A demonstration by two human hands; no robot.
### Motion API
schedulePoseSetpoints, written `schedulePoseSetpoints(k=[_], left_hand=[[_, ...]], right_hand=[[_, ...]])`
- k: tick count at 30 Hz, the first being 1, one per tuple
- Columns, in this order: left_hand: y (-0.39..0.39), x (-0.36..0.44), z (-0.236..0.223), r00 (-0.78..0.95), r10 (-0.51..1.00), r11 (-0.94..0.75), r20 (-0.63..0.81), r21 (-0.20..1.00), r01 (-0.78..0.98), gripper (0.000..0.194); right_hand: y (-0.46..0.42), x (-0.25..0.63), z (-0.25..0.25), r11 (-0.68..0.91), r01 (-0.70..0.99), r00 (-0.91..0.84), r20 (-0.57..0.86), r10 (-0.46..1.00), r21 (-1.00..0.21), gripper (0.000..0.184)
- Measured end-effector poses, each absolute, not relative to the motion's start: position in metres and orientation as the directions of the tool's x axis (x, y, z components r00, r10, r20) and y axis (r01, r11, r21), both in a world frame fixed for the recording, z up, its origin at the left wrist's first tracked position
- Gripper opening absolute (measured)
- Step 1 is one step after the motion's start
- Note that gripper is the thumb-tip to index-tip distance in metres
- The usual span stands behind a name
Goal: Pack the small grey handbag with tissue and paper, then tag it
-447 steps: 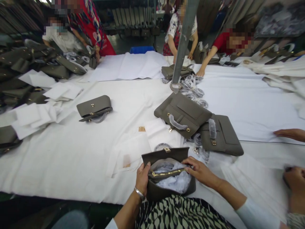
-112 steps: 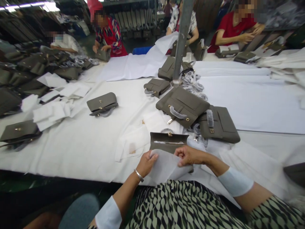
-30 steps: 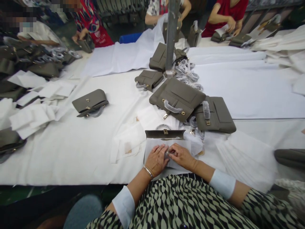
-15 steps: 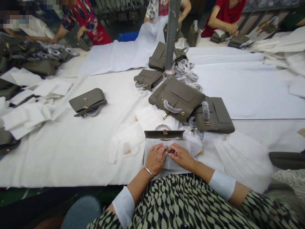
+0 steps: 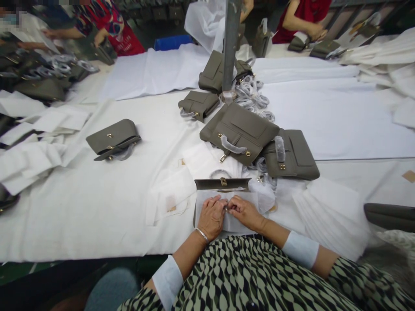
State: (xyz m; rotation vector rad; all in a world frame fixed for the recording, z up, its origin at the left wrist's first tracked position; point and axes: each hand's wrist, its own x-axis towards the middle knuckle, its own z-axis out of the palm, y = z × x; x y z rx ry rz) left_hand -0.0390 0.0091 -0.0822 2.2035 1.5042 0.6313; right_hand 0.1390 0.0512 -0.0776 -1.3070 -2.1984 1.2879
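Observation:
An olive-grey handbag (image 5: 207,185) lies in front of me with its flap turned away, showing a gold clasp (image 5: 223,181) and a wrapped handle. Thin white tissue paper (image 5: 240,223) covers the near part of the bag. My left hand (image 5: 212,216) rests on the paper, fingers bent and close together, its fingertips meeting those of my right hand. My right hand (image 5: 244,211) is closed in a pinch over the bag's middle. A tiny shiny spot shows between the fingertips; what they hold is too small to make out.
Beyond my hands lie a large handbag (image 5: 241,129) and another handbag (image 5: 292,153), beside a grey post (image 5: 229,47). A single handbag (image 5: 113,137) lies to the left. White paper sheets (image 5: 327,216) are fanned out at right. Co-workers handle bags across the table.
My hands stay almost in place, fingertips still together over the paper. The view has shifted slightly. Across the table, a white sheet has been lifted higher near the post.

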Motion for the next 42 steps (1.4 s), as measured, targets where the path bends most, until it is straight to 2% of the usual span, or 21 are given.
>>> schedulePoseSetpoints(k=[6, 9, 12, 18, 21, 25, 30, 33, 37, 39, 42], left_hand=[[0.012, -0.046, -0.082, 0.31, 0.94, -0.321, 0.141, 0.67, 0.669, 0.019], [0.011, -0.044, -0.082, 0.285, 0.949, -0.301, 0.136, 0.659, 0.69, 0.023], [0.012, -0.041, -0.086, 0.245, 0.955, -0.294, 0.167, 0.638, 0.712, 0.018], [0.019, -0.05, -0.098, 0.317, 0.919, -0.391, 0.234, 0.636, 0.666, 0.017], [0.021, -0.054, -0.101, 0.351, 0.897, -0.441, 0.269, 0.582, 0.683, 0.019], [0.017, -0.054, -0.099, 0.41, 0.866, -0.499, 0.286, 0.45, 0.741, 0.026], [0.005, -0.051, -0.091, 0.484, 0.854, -0.52, 0.191, 0.276, 0.808, 0.039], [0.003, -0.051, -0.091, 0.491, 0.859, -0.512, 0.145, 0.236, 0.826, 0.044], [0.008, -0.059, -0.091, 0.482, 0.867, -0.498, 0.131, 0.29, 0.817, 0.046], [0.008, -0.065, -0.09, 0.468, 0.861, -0.508, 0.198, 0.342, 0.791, 0.046], [0.002, -0.068, -0.089, 0.495, 0.798, -0.6, 0.344, 0.368, 0.711, 0.033]], right_hand=[[0.052, 0.14, -0.078, 0.206, 0.557, -0.556, -0.177, 0.812, -0.805, 0.009], [0.052, 0.139, -0.076, 0.198, 0.541, -0.554, -0.169, 0.815, -0.817, 0.011], [0.052, 0.139, -0.074, 0.19, 0.53, -0.545, -0.16, 0.823, -0.827, 0.012], [0.05, 0.139, -0.073, 0.176, 0.513, -0.527, -0.146, 0.837, -0.84, 0.014], [0.05, 0.139, -0.071, 0.177, 0.524, -0.523, -0.15, 0.839, -0.833, 0.015], [0.049, 0.137, -0.071, 0.181, 0.557, -0.521, -0.171, 0.836, -0.81, 0.007], [0.048, 0.133, -0.077, 0.188, 0.642, -0.494, -0.213, 0.843, -0.743, 0.003], [0.048, 0.131, -0.077, 0.191, 0.675, -0.482, -0.23, 0.845, -0.713, 0.004], [0.05, 0.129, -0.074, 0.182, 0.694, -0.461, -0.236, 0.855, -0.697, 0.003], [0.049, 0.129, -0.074, 0.178, 0.695, -0.457, -0.236, 0.858, -0.697, 0.003], [0.046, 0.13, -0.074, 0.179, 0.696, -0.45, -0.229, 0.863, -0.695, 0.005]])
